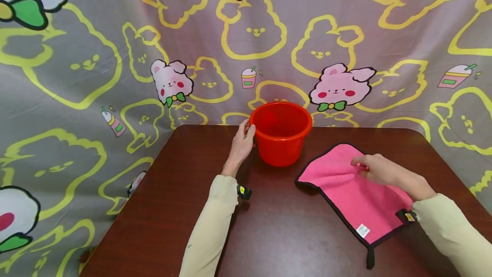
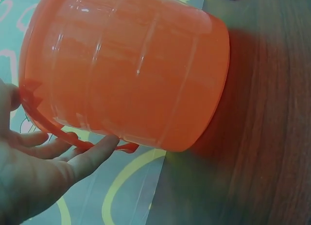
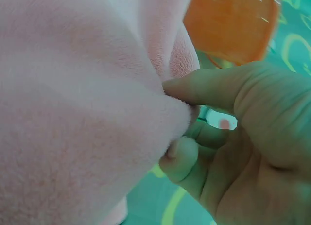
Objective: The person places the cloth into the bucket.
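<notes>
A red plastic bucket (image 1: 282,151) stands upright toward the back of the table. My left hand (image 1: 243,142) grips its left side, thumb at the rim; in the left wrist view the fingers (image 2: 95,157) lie along a thin red strip beside the bucket wall. To the right, a pink cloth (image 1: 357,200) with dark edging, a white label and a small dark loop hangs partly lifted from my right hand (image 1: 378,169). Thumb and fingertips pinch a fold of the cloth (image 3: 97,118) in the right wrist view, and its lower corner hangs toward the table's front.
The dark brown wooden table (image 1: 184,208) carries the bucket. A grey curtain (image 1: 215,16) with yellow outlines and rabbit prints rises right behind the table's back edge and along both sides. Each wrist wears a small black strap device (image 1: 244,191).
</notes>
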Demonstrator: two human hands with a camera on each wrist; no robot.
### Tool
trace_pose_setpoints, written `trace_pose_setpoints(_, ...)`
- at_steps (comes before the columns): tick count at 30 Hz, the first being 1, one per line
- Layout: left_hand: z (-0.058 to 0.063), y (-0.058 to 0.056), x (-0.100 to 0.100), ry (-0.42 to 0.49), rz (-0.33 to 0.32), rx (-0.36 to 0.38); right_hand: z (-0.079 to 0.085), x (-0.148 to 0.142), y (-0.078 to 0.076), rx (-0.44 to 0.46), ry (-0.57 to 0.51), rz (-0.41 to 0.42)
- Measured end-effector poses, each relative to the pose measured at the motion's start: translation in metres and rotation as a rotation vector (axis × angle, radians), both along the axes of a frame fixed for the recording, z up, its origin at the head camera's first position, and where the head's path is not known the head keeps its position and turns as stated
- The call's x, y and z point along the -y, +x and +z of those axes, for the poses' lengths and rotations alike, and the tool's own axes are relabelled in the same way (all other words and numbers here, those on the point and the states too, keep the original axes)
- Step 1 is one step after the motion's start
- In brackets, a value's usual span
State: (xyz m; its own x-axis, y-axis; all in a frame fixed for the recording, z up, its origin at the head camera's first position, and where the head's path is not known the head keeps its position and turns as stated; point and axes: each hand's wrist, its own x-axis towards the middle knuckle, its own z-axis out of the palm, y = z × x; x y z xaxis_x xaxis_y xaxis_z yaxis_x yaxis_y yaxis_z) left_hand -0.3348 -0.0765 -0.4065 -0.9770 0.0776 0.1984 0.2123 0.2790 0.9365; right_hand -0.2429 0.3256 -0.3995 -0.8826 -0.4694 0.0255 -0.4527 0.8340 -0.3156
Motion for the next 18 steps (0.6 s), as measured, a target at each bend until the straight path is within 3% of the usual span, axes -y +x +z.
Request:
trace_pose_setpoints(9,0.003,-0.002,-0.001,0.084,-0.029,0.013,0.043,-0.008,0.004,-0.033,-0.112,-0.17)
trace_pose_setpoints(13,0.003,-0.002,-0.001,0.101,-0.036,0.012,0.054,-0.009,0.005,-0.032,-0.208,-0.248)
trace_pose_setpoints(18,0.003,-0.002,-0.001,0.115,-0.043,0.014,0.067,-0.003,0.005,-0.053,-0.402,-0.329)
